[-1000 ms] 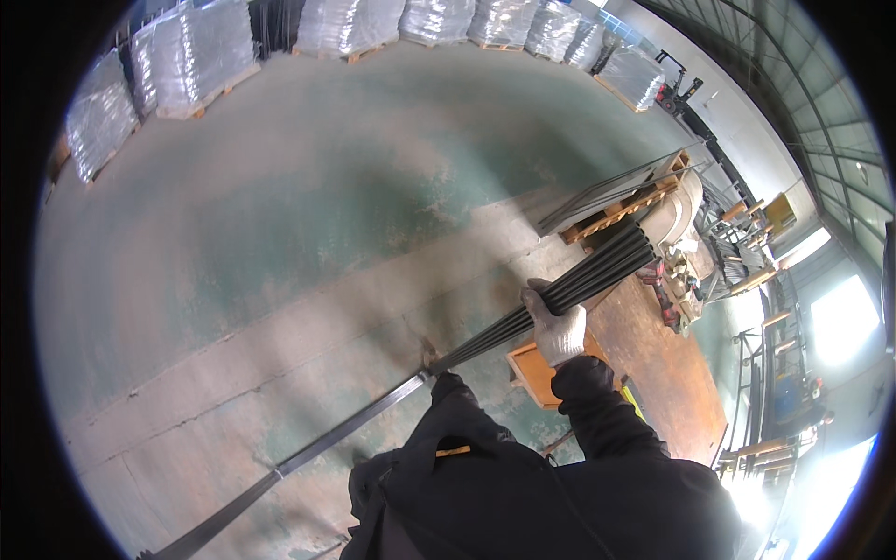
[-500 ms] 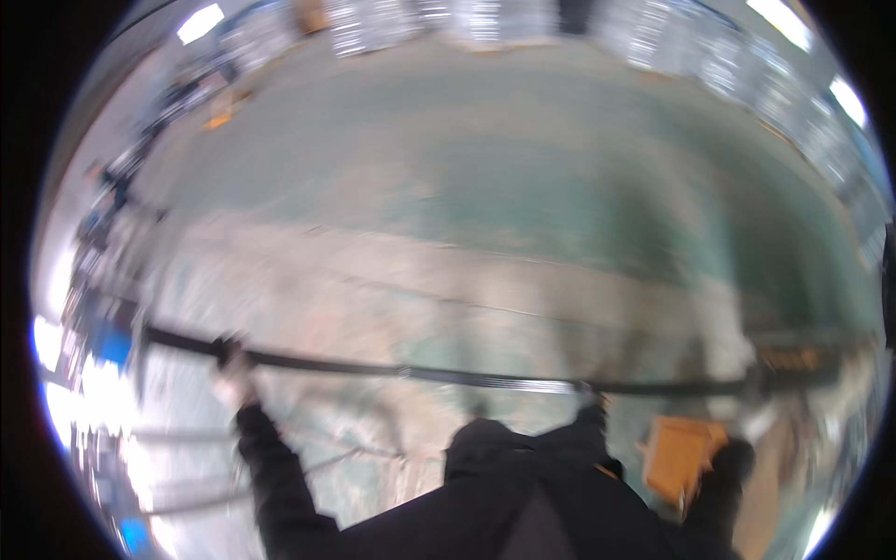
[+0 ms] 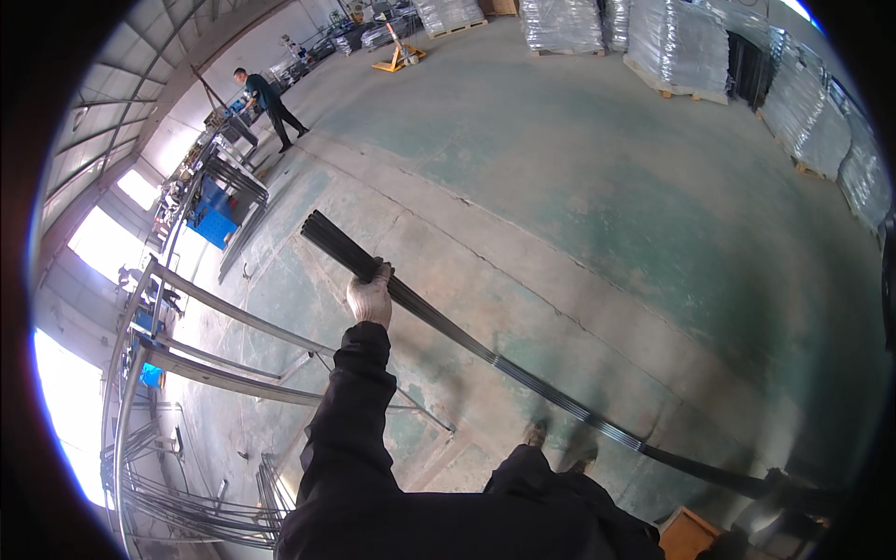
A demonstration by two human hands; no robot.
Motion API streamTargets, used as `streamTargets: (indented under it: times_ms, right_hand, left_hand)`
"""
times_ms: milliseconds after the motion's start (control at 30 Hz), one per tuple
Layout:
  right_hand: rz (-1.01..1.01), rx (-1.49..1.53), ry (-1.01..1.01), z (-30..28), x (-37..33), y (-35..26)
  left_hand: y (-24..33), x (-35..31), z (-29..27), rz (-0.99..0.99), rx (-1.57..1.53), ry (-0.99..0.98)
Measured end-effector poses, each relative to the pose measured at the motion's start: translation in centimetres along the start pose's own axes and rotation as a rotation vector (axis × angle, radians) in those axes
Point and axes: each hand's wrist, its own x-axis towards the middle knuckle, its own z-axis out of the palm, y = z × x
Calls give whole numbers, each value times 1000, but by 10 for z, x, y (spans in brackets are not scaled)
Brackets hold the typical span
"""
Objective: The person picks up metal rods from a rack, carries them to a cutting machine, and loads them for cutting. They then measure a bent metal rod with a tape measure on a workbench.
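A long bundle of thin dark metal tubes (image 3: 532,381) runs slantwise in front of my body, from the upper left down to the lower right. My left hand (image 3: 370,299), in a pale glove with dark fingertips, is wrapped round the bundle near its far left end, where the several tube ends show. My arm is stretched forward. In the shade at the lower right, my right hand (image 3: 763,511) grips the bundle toward its other end; its fingers show only dimly. The middle of the bundle catches the light and hangs above the floor.
A metal frame rack (image 3: 233,378) stands on the left, with loose thin rods (image 3: 201,509) below it. A brown box (image 3: 686,535) is low by my right side. Far off are a person (image 3: 271,105), a blue crate (image 3: 213,226), a yellow pallet jack (image 3: 399,58) and wrapped pallets (image 3: 677,47).
My view has swung right and tilted, so the bundle now slants instead of lying nearly level. My left hand still holds it, now farther forward in view. The rack has come into view.
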Motion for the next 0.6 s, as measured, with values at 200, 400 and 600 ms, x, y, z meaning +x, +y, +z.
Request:
streamTargets:
  times_ms: [200,400,600]
  right_hand:
    - [128,368,118,42,-67,-31]
    - [-38,-45,494,1,-158,-143]
    - [-32,-55,899,-98,-290,-222]
  left_hand:
    - [-25,15,10,4,146,-29]
    - [-26,26,24,72,-122,-348]
    - [36,-5,86,107,-117,-523]
